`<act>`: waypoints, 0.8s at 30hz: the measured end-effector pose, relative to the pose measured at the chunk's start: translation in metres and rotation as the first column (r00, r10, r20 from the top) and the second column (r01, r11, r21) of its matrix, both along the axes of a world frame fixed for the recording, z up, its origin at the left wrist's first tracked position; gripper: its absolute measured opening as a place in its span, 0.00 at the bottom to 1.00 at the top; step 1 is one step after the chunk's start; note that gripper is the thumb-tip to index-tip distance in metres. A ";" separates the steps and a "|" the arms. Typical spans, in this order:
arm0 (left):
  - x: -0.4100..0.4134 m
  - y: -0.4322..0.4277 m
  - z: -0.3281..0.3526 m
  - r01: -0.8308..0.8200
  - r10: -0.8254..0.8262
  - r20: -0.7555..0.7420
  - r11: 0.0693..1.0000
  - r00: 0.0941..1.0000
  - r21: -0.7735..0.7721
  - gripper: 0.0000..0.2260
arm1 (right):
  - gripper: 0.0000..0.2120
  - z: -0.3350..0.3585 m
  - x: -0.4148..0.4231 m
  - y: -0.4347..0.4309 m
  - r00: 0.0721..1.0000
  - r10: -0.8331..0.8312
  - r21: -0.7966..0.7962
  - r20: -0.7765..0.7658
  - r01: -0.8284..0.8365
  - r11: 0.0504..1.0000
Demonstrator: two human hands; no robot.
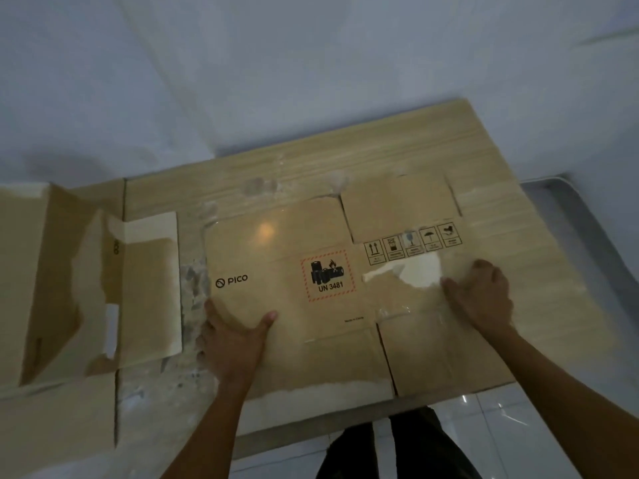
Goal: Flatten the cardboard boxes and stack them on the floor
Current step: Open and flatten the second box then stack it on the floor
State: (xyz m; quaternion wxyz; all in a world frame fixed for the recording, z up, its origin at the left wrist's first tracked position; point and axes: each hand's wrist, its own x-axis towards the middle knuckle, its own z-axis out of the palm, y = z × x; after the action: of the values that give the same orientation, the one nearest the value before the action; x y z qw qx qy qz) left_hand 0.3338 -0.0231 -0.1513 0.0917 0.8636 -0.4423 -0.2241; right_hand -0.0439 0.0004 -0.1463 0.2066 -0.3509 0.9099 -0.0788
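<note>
A flattened brown cardboard box [311,243] with a PICO logo and a red UN 3481 battery label lies flat on a light wooden table [380,143]. My left hand [235,344] grips its near left edge, thumb on top and fingers around the edge. Over at the box's right side, near a torn white patch, my right hand [480,299] presses palm-down with the fingers together. A second box [69,288], partly opened out with torn flaps, lies at the table's left end.
A white wall rises behind the table. Glossy white floor tiles [518,430] show below the table's near edge, along with my dark trouser legs [397,451]. A grey strip [567,209] runs past the table's right end.
</note>
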 end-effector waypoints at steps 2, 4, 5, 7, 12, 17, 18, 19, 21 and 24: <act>-0.001 -0.009 0.007 -0.052 0.053 -0.041 0.999 0.998 0.015 0.58 | 0.36 0.005 0.002 -0.006 0.999 -0.030 0.055 0.013 0.029 0.998; 0.008 -0.018 0.012 -0.084 0.090 -0.092 0.994 0.992 0.073 0.59 | 0.38 0.016 -0.004 -0.003 0.992 -0.105 0.092 0.065 0.098 0.991; 0.015 -0.022 0.015 -0.089 0.104 -0.137 0.990 0.985 0.110 0.59 | 0.39 0.021 -0.010 0.000 0.986 -0.131 0.085 0.104 0.123 0.989; 0.026 -0.029 0.022 -0.068 0.094 -0.182 0.987 0.979 0.144 0.61 | 0.37 0.033 -0.024 0.009 0.977 -0.109 0.045 0.183 0.102 0.994; 0.008 -0.038 0.071 0.029 -0.045 -0.251 0.997 0.967 -0.067 0.51 | 0.26 0.071 -0.044 0.034 0.848 -0.034 -0.120 0.529 0.115 0.986; -0.049 -0.040 0.126 0.135 -0.167 -0.162 0.972 0.973 -0.192 0.35 | 0.21 0.099 -0.046 0.067 0.678 0.057 -0.273 0.733 0.216 0.937; -0.064 -0.038 0.137 0.151 -0.183 -0.132 0.964 0.974 -0.218 0.34 | 0.22 0.103 -0.049 0.077 0.651 0.053 -0.277 0.757 0.247 0.929; -0.077 -0.038 0.146 0.169 -0.198 -0.106 0.957 0.974 -0.234 0.34 | 0.22 0.106 -0.053 0.088 0.625 0.046 -0.278 0.780 0.279 0.919; -0.105 -0.032 0.164 0.225 -0.250 -0.065 0.938 0.966 -0.265 0.36 | 0.22 0.113 -0.067 0.114 0.591 0.038 -0.274 0.805 0.316 0.908; -0.143 -0.021 0.179 0.330 -0.328 0.059 0.896 0.943 -0.296 0.42 | 0.23 0.121 -0.100 0.154 0.568 0.064 -0.299 0.820 0.331 0.895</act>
State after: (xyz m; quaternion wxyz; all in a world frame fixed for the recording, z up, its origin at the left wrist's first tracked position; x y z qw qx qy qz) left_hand 0.1908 -0.0444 0.0277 0.1818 0.7528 -0.6113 -0.1630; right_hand -0.1438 0.1546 -0.0253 0.5127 -0.2392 0.6972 -0.4403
